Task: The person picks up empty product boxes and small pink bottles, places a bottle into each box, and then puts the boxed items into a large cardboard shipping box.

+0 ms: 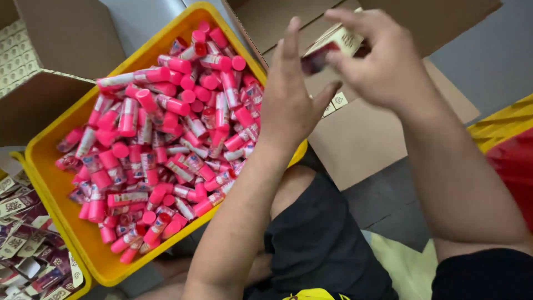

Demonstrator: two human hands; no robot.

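A small cream and dark-red carton sits at top centre. Flat printed cartons fill the lower-left corner. Brown cardboard boxes stand behind, with one at upper left.

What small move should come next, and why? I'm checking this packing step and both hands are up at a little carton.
Probably close the open end of the small carton. The right hand grips it above the open cardboard box, and the left hand is raised beside it, fingers open, not visibly gripping. Something pink shows at the carton's end, like the pink tubes in the yellow tray.
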